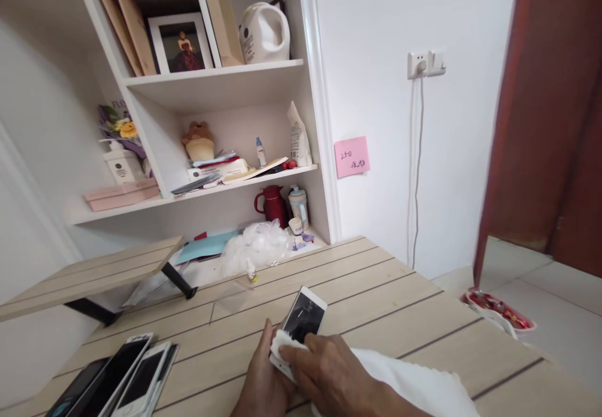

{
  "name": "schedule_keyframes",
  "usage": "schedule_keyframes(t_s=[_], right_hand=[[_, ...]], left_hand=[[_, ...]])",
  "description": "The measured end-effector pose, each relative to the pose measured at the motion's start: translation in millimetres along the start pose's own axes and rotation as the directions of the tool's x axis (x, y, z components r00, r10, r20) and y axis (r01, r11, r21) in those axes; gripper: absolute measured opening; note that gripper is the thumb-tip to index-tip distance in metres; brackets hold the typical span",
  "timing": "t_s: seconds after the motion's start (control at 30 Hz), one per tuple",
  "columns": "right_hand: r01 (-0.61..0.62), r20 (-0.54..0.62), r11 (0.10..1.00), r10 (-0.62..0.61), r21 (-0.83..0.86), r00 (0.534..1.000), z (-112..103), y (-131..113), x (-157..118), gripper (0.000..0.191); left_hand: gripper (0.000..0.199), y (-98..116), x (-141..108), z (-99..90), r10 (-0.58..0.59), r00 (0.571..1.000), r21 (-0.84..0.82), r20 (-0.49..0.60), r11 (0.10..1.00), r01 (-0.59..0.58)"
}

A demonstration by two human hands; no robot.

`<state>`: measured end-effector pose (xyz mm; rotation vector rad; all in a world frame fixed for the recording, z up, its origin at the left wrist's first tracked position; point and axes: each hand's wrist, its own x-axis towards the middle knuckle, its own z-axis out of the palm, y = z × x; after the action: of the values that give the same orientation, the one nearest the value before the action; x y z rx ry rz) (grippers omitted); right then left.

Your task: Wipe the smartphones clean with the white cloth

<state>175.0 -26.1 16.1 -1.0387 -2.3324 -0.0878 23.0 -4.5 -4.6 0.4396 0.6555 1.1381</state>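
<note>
Over the slatted wooden table (404,298), my left hand (264,373) is wrapped around the lower part of a white phone (305,316) with a dark screen. The phone's top end tilts away from me. My right hand (332,367) pinches a white cloth (283,342) and presses it on the phone's lower end. More of the white cloth stretches out to the right beneath my right forearm. Several other phones (141,376), white and dark, lie together at the table's lower left.
A raised wooden stand (108,269) with black legs is at the left. Behind the table, shelves (226,88) hold a red jug (273,207), bottles and crumpled clear plastic (258,244). A thin clear bag (232,298) lies on the table beyond my hands.
</note>
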Motion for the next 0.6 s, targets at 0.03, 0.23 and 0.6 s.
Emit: schedule_keyframes(t_s=[0.03, 0.23, 0.6], right_hand=[[0.006, 0.015, 1.000, -0.006, -0.007, 1.000, 0, -2, 0, 0.027], [-0.169, -0.140, 0.984, 0.174, 0.050, 0.975, 1, 19, 1, 0.039], [-0.066, -0.071, 0.995, 0.071, 0.072, 0.995, 6, 13, 1, 0.040]], left_hand=[[0.034, 0, 0, 0.2, 0.006, 1.000, -0.003, 0.014, 1.000, -0.006], [0.032, -1, -1, 0.5, 0.009, 1.000, 0.030, 0.021, 1.000, -0.009], [0.034, -2, 1, -2.1, -0.039, 0.999, -0.005, 0.038, 0.999, 0.039]])
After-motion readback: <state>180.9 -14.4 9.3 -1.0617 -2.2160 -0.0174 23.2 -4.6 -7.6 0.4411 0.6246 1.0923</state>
